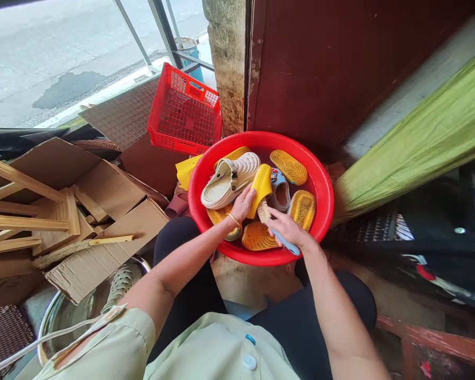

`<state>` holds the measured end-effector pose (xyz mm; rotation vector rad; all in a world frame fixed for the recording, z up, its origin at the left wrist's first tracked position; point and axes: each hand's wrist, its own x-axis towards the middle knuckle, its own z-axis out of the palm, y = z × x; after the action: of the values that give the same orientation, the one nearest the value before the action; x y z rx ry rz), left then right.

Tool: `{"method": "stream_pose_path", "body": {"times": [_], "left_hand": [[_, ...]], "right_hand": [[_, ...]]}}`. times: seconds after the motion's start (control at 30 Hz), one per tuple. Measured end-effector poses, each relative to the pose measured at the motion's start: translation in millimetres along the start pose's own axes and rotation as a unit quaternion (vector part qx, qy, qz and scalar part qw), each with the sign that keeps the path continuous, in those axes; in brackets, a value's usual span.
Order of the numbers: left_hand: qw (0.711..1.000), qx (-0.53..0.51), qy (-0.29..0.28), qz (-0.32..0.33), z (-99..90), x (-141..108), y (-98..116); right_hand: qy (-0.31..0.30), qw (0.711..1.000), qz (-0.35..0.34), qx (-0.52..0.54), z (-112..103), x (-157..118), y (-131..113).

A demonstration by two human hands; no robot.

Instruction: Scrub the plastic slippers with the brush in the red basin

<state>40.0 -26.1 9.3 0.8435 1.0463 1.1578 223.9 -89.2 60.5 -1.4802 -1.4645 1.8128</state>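
My left hand (243, 205) grips a yellow clog (263, 182) above a red basin (326, 198). In my right hand (288, 230) is a scrub brush (287, 244) with a blue handle, its pale bristles at the opening of the clog. A cream clog (217, 195) with a strap rests in the basin to the left. Behind the yellow clog sits a light blue clog (280, 191) with a printed figure. Several yellow slippers lie around them sole up, among them one at the back (288, 167) and one at the right (303, 208).
A red plastic crate (152, 129) stands beyond the basin. To the left is a cardboard box (119, 184) with wood pieces. A metal bowl (47, 322) holding a grey-green clog (122, 282) is by my left side. A green curtain (419, 132) hangs at the right.
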Motion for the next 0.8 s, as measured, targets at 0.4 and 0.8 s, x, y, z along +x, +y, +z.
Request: {"method": "stream_pose_path", "body": {"times": [0.4, 0.8], "left_hand": [[0.997, -0.020, 0.016, -0.070, 4.5, -4, -12], [0.991, 0.115, -0.005, -0.074, -10.6, 7, -40]], "right_hand": [[0.073, 0.997, 0.022, 0.000, 22, 0, 12], [0.030, 0.999, 0.041, -0.019, 14, 47, 16]]}}
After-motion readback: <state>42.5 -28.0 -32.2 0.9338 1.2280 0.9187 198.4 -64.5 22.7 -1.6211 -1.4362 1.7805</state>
